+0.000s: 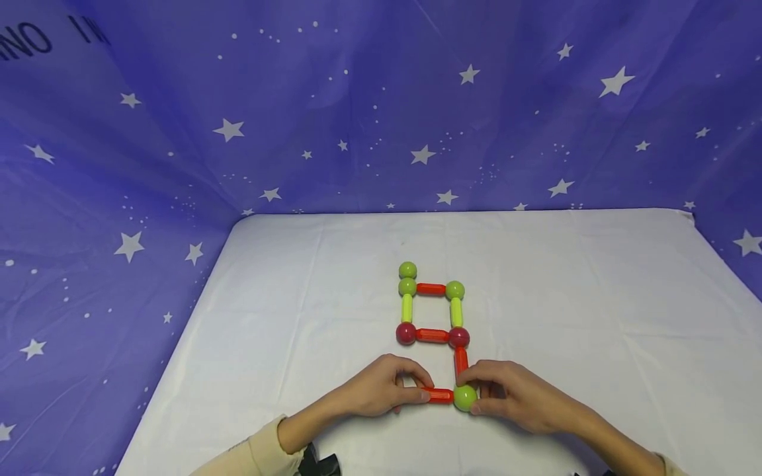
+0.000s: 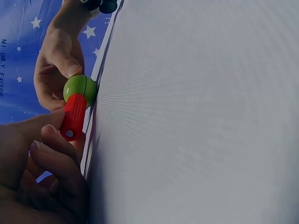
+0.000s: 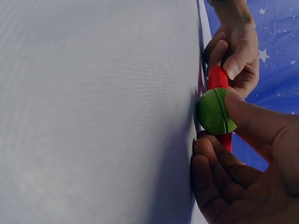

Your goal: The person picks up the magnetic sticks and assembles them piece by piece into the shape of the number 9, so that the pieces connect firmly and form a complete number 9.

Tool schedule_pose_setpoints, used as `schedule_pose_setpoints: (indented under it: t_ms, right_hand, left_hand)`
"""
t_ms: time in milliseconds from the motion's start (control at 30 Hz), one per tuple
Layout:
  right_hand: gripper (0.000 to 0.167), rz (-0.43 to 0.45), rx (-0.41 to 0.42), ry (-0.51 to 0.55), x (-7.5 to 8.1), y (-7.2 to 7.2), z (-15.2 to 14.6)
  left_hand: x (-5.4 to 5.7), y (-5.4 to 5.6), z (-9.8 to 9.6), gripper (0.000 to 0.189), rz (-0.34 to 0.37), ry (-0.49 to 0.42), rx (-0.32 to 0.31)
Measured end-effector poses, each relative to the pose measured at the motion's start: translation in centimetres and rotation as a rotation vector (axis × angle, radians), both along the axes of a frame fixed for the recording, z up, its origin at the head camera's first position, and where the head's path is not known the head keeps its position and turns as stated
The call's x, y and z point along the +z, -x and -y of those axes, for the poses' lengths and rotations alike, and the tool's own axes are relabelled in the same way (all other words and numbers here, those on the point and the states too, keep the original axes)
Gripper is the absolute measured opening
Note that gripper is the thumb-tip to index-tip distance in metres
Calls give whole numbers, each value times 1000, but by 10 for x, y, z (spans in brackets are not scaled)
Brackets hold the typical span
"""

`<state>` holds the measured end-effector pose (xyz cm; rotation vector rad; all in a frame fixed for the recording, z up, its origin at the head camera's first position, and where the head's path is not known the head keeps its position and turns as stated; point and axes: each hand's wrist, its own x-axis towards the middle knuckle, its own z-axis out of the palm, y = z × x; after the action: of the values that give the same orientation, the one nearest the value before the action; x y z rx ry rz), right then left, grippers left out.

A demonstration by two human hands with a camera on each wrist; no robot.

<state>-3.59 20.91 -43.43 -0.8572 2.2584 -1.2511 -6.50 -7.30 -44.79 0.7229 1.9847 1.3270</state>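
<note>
My left hand (image 1: 385,386) pinches a short red rod (image 1: 440,396) between thumb and fingers, near the rod's left end. The rod's other end meets a green ball (image 1: 465,398), which my right hand (image 1: 514,395) grips with thumb and fingertips. From that ball a second red rod (image 1: 461,360) runs away from me to a dark red ball (image 1: 459,337). In the left wrist view, the free end of the held rod (image 2: 74,116) shows a small round silvery spot. A seam crosses the green ball (image 3: 217,112) in the right wrist view.
Beyond my hands, balls joined by red rods (image 1: 432,336) and yellow-green rods (image 1: 407,309) form a flat square. An extra green ball (image 1: 407,270) touches its far left corner. Everything lies on a white-covered table (image 1: 565,284), with a starry blue cloth (image 1: 369,99) behind.
</note>
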Motion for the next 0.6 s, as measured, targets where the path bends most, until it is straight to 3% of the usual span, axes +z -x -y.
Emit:
schedule_pose_setpoints:
  t_ms: [600]
  right_hand:
    - [28,-15,-7,-2,-1,-2,0]
  left_hand:
    - [2,0,1,12,47,-3,21]
